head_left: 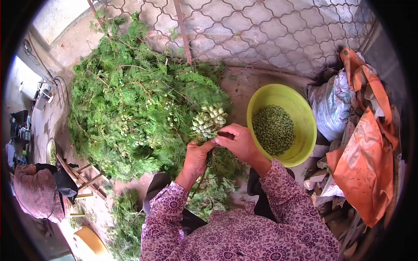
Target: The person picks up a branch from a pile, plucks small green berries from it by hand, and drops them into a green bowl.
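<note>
green cones [273, 130] in yellow basin [305, 125]

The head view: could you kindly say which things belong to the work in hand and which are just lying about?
Likely in the work:
pale green cluster, at the left hand and right hand
pile of green branches
yellow-green basin holding small green pieces

Apparently lying about:
orange bag
white sack
yellow tub
</note>
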